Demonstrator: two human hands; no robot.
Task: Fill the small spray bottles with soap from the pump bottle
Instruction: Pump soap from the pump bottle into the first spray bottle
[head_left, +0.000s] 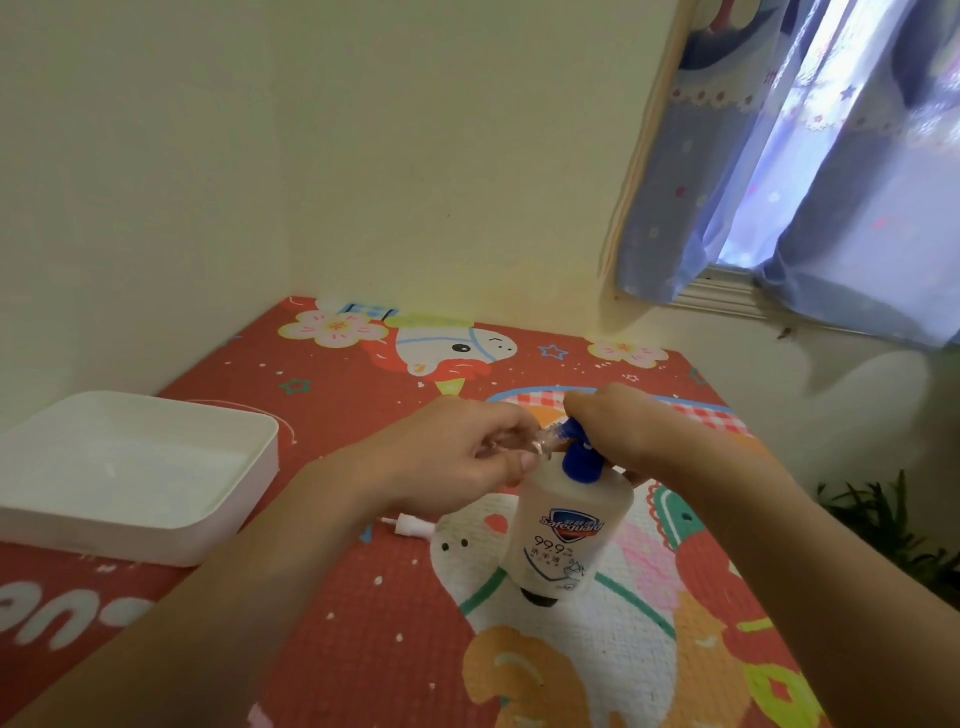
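Note:
A white Safeguard pump bottle with a blue pump head stands on the red cartoon mat. My left hand grips a small clear spray bottle, tilted, its open neck right at the blue nozzle. My right hand rests on top of the pump head with the fingers curled over it. A white spray cap lies on the mat just below my left wrist, apart from the bottle. Most of the small bottle is hidden inside my left hand.
A white rectangular tray sits at the left edge of the mat. Walls close in behind and to the left. A blue curtain hangs at the upper right, with a green plant below it.

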